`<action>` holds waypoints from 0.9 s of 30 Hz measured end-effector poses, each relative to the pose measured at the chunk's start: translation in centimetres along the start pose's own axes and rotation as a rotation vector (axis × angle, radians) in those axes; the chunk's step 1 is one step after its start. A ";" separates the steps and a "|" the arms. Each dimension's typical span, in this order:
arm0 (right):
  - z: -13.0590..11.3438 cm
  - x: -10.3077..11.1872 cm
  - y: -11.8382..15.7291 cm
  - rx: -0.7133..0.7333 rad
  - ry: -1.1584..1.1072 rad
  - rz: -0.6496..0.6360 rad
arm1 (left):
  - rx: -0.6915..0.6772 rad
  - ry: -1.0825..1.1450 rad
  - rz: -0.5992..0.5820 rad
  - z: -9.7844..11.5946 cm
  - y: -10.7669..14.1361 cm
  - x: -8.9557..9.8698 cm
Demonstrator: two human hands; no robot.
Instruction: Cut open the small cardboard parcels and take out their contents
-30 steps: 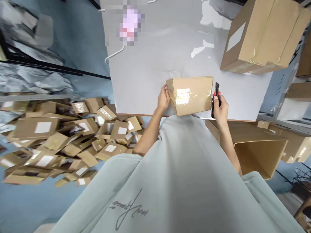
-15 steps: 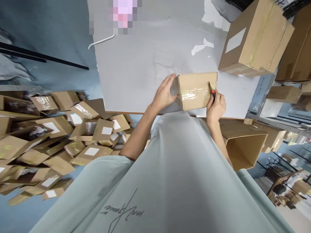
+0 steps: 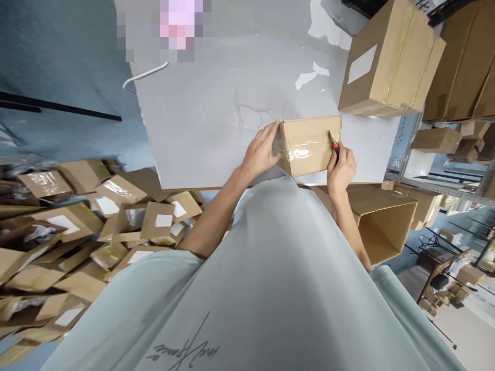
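Observation:
A taped cardboard box (image 3: 311,136) lies on the grey table in front of me, near its front edge. Clear tape runs along its top and glints at the left end. My left hand (image 3: 261,149) rests against the box's left side, fingers stretched out and thumb apart, not wrapped round it. In my right hand (image 3: 342,170), by the box's right end, is a knife (image 3: 335,148) with a red and black handle. Its blade points away from me over the taped right end; whether it cuts into the tape I cannot tell.
A larger taped carton (image 3: 390,62) stands on the table (image 3: 201,118) at the right. Torn white scraps (image 3: 305,79) and a white cable (image 3: 145,74) lie farther back. Opened boxes (image 3: 158,221) are heaped on the floor at left; an open carton (image 3: 382,226) sits below the table's right side.
The view has shifted slightly, so the surroundings appear moved left. Both hands keep nearly the same places at the box, and the knife stays over its right end.

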State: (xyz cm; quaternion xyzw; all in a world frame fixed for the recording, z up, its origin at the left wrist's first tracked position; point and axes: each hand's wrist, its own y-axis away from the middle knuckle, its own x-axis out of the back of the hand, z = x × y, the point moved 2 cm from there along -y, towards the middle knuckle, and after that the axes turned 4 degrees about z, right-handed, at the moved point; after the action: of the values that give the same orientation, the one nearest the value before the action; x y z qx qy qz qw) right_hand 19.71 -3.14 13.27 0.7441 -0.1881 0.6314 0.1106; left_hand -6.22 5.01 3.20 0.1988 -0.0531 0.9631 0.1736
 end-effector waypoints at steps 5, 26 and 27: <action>-0.5 3.1 0.5 -0.038 -0.002 -0.014 | 0.001 0.080 0.088 2.3 -1.5 2.7; -13.1 4.9 5.1 0.060 0.005 -0.512 | 0.063 0.246 0.043 3.2 -4.6 3.7; -13.3 4.7 5.3 0.056 0.015 -0.505 | 0.063 0.245 0.046 3.2 -4.5 3.6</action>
State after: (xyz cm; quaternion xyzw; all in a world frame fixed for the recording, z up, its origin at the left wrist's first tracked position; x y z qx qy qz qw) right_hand 6.18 -3.30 19.91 0.7655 0.0221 0.5943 0.2454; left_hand -6.53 9.82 7.70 0.0839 -0.0058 0.9851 0.1501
